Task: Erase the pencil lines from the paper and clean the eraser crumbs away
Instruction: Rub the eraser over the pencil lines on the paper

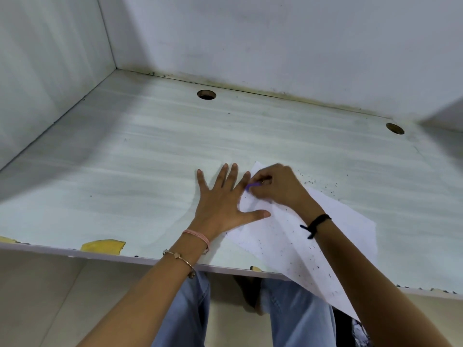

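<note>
A white sheet of paper lies askew on the pale desk, its near corner hanging over the front edge. Dark eraser crumbs speckle the sheet, and more crumbs lie on the desk beyond it. My left hand presses flat with spread fingers on the sheet's left edge. My right hand pinches a small purple eraser against the paper near its far corner, just right of my left fingers. Any pencil lines under the hands are hidden.
Two round cable holes sit near the back wall. Side and back panels enclose the desk. Yellow chipped patches mark the front edge. My legs in blue jeans are below the desk.
</note>
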The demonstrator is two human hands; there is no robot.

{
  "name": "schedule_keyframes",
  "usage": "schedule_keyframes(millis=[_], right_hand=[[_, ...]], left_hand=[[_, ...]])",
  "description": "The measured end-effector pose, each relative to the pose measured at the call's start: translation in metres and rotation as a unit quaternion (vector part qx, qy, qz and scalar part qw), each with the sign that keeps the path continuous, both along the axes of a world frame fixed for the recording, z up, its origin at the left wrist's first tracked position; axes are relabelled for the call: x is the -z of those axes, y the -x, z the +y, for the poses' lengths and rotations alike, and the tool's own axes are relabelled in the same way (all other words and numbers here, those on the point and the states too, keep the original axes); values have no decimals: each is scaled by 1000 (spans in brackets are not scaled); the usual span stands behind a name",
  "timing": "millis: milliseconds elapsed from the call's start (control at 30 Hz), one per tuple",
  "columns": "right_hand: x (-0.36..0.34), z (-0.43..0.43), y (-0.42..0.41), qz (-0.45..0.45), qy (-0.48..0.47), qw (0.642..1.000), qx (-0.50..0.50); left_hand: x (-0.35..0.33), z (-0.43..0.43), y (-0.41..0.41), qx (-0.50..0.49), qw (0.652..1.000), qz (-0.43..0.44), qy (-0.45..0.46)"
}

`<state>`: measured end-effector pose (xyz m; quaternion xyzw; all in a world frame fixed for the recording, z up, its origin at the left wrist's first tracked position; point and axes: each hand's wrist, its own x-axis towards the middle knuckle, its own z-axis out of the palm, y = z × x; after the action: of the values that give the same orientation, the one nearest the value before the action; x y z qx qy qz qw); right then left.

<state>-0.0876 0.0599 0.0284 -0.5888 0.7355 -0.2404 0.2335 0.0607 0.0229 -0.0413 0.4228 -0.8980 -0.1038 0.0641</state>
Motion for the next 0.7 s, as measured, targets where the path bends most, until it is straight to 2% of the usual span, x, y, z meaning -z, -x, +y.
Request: schedule_keyframes(millis=[67,233,267,367,433,600,700], right_hand=[[-2,6,-3,-7,-37,999,-35],[-3,-19,30,14,32,992,121],[-3,-18,28,11,31,993,116],[-5,2,1,19,1,1000,-9],[-2,10,-6,23,-16,998,-53],[2,-19,29,-7,47,995,93],[-1,-8,17,-13,31,998,53]], left_hand=[[0,1,0,0,1000,-2,6],[-4,1,-2,-1,1000,-4,-15],[-4,1,-2,-1,1000,-3,-16],[-2,1,-1,-1,1000,-5,-3],[-1,1,0,0,1000,-9,6],[-5,2,-2,0,1000,2,-23],[-3,2,-1,0,1000,7,-16]])
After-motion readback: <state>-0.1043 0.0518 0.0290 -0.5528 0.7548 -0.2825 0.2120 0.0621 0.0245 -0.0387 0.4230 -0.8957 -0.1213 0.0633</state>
